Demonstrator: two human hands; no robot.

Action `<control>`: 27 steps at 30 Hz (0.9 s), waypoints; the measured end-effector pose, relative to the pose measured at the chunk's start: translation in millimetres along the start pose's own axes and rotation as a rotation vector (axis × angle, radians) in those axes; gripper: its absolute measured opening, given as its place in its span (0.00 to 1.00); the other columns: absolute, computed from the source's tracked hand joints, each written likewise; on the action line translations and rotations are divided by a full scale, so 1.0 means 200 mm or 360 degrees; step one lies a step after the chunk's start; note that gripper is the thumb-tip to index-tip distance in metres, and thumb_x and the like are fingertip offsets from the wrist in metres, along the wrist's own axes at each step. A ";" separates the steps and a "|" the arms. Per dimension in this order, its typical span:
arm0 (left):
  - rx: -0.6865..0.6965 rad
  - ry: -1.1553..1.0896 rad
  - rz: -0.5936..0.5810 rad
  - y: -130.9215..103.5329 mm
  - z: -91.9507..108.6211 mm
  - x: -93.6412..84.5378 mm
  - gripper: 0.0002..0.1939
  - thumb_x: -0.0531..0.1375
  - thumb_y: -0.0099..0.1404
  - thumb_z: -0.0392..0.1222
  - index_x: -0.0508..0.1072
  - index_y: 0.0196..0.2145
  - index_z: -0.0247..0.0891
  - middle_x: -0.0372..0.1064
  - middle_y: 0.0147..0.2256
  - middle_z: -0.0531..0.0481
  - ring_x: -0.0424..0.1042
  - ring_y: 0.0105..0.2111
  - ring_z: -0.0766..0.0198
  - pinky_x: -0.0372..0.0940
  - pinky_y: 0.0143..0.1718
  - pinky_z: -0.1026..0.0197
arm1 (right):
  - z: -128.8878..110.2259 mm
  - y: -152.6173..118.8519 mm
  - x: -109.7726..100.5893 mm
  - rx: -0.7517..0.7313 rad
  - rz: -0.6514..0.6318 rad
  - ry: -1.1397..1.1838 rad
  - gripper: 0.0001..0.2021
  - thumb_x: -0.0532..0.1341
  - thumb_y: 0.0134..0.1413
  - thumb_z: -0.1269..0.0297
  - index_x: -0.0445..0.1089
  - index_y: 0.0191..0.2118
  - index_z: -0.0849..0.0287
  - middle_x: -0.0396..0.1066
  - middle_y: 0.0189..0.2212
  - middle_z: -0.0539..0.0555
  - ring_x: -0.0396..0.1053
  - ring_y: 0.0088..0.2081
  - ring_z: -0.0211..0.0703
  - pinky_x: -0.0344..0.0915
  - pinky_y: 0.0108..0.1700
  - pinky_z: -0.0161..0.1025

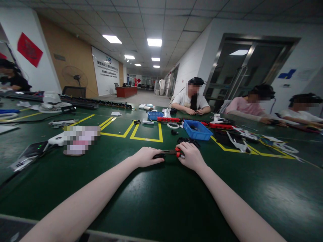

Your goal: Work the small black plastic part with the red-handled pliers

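My right hand (pixel 189 155) is closed around the red handles of a pair of pliers (pixel 170 152), whose jaws point left. A small black part (pixel 159 155) is held in the closed fingers of my left hand (pixel 148 157), and the plier tips meet it. Its exact shape is too small to tell. Just behind my right hand lies a heap of black parts (pixel 188 140). Both hands are low over the green table (pixel 161 201).
Behind the hands stand a larger blue bin (pixel 197 130) and a smaller blue bin (pixel 155 116). A white tape roll (pixel 173 125) lies between. Red strips (pixel 169 119) run behind. A phone (pixel 32 150) sits left. People sit across the table.
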State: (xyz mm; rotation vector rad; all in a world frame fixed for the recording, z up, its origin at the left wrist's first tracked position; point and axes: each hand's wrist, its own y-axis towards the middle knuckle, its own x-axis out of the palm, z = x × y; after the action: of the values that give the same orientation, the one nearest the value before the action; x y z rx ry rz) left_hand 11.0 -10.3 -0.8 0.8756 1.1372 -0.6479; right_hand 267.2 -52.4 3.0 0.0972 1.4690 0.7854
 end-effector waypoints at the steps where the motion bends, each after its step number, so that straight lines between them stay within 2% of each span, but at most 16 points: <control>1: 0.0023 0.0006 0.0000 0.00 0.00 0.00 0.24 0.50 0.70 0.56 0.65 0.58 0.45 0.74 0.46 0.46 0.74 0.43 0.54 0.66 0.41 0.59 | 0.00 0.00 0.00 0.0014 0.0016 0.0004 0.13 0.59 0.48 0.70 0.68 0.42 0.60 0.71 0.41 0.57 0.66 0.42 0.47 0.57 0.44 0.41; 12: 0.0081 0.0078 -0.0016 0.00 0.00 0.00 0.23 0.48 0.71 0.55 0.67 0.56 0.43 0.74 0.42 0.46 0.75 0.40 0.56 0.66 0.39 0.61 | 0.00 0.00 -0.01 -0.0030 -0.0045 0.0021 0.11 0.60 0.47 0.69 0.68 0.40 0.59 0.70 0.40 0.55 0.66 0.40 0.45 0.58 0.42 0.39; 18: -0.0036 0.0040 0.0001 0.00 -0.01 0.01 0.31 0.48 0.70 0.58 0.55 0.64 0.38 0.70 0.52 0.41 0.73 0.47 0.52 0.66 0.44 0.58 | 0.00 0.00 -0.01 -0.0029 -0.0078 -0.0001 0.11 0.59 0.47 0.69 0.68 0.40 0.60 0.70 0.40 0.56 0.66 0.40 0.45 0.58 0.42 0.40; 23: -0.0067 0.0003 -0.0009 0.00 -0.01 0.01 0.32 0.49 0.70 0.58 0.53 0.65 0.40 0.69 0.54 0.43 0.73 0.49 0.52 0.65 0.46 0.58 | 0.00 0.00 -0.01 -0.0036 -0.0121 -0.0013 0.10 0.60 0.47 0.70 0.68 0.38 0.60 0.70 0.38 0.56 0.66 0.37 0.44 0.58 0.40 0.39; 27: -0.0036 -0.0047 -0.0003 0.00 0.00 0.00 0.30 0.49 0.70 0.57 0.55 0.64 0.41 0.66 0.56 0.44 0.70 0.52 0.53 0.65 0.49 0.57 | -0.01 0.01 -0.01 -0.0040 -0.0149 -0.0015 0.09 0.59 0.47 0.70 0.68 0.38 0.59 0.69 0.37 0.56 0.65 0.36 0.44 0.59 0.40 0.39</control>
State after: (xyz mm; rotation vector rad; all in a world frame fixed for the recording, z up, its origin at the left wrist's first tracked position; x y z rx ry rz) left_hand 11.5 -10.2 -0.6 0.8429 1.1171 -0.6465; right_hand 265.3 -53.1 4.7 0.0130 1.4437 0.7266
